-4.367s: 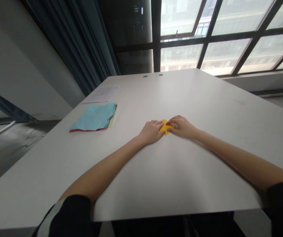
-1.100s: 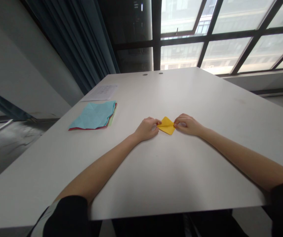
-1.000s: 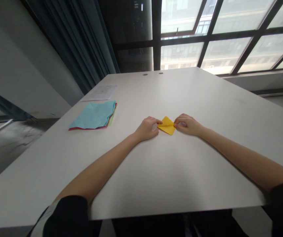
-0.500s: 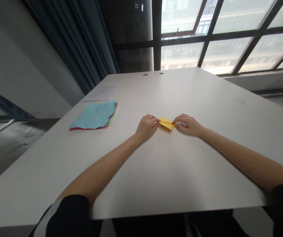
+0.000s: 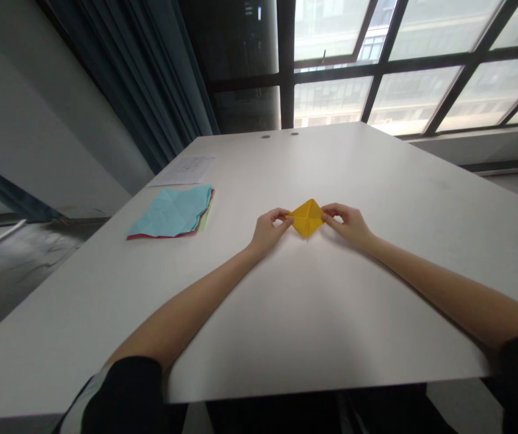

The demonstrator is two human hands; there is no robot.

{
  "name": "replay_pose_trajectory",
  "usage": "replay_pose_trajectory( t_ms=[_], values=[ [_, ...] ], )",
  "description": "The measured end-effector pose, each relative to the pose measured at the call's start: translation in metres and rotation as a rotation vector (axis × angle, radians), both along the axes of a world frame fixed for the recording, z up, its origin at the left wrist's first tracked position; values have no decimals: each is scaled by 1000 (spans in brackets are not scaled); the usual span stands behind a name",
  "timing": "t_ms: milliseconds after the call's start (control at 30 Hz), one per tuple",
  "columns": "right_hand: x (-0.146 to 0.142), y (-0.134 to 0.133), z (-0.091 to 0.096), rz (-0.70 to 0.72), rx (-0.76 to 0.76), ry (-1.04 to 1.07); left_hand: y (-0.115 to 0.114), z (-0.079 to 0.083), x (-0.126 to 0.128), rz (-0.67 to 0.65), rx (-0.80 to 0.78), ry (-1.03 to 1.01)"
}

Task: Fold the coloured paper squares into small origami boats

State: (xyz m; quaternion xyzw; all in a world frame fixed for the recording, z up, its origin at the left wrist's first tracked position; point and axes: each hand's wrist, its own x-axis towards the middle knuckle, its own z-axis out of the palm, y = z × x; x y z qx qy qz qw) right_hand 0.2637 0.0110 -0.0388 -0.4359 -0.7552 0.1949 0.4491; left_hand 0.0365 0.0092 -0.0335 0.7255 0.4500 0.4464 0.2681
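A small folded piece of yellow paper (image 5: 306,219) is held between my two hands above the white table. It shows a diamond shape with crease lines crossing at its middle. My left hand (image 5: 271,231) pinches its left corner between thumb and fingers. At the right corner, my right hand (image 5: 345,222) pinches it in the same way. The paper's lower point is at or just above the tabletop; which of these I cannot tell.
A stack of coloured paper sheets (image 5: 172,211), blue on top with red and green edges below, lies to the left. Behind it is a printed white sheet (image 5: 186,170). The white table (image 5: 259,325) reaches back toward the windows (image 5: 331,102). A blue curtain (image 5: 145,72) hangs at the back left.
The yellow paper has been tilted up, so its creased diamond face now shows instead of a flatter folded view. Both hands keep their pinch and have turned slightly with it.
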Motion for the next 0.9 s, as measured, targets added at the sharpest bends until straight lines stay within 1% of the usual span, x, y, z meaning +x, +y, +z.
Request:
replay_pose_trajectory(
  t_ms=[100,233,333,433,533,733,900],
  values=[
    [-1,3,-2,-12,-104,36,1,-3,2,-2,-68,18],
    [-1,3,-1,-69,-148,-110,0,-1,4,39,-137,159],
    [-2,2,1,-55,-170,-234,-1,2,5,41,-124,264],
    [-2,2,0,-14,-121,-338,-2,3,5,44,-27,390],
    [-1,4,-2,28,-29,-367,-3,2,5,45,46,484],
    [-1,3,-4,103,70,-364,-4,1,5,34,94,515],
    [-1,2,-3,141,92,-417,-5,0,6,30,102,534]
  ],
)
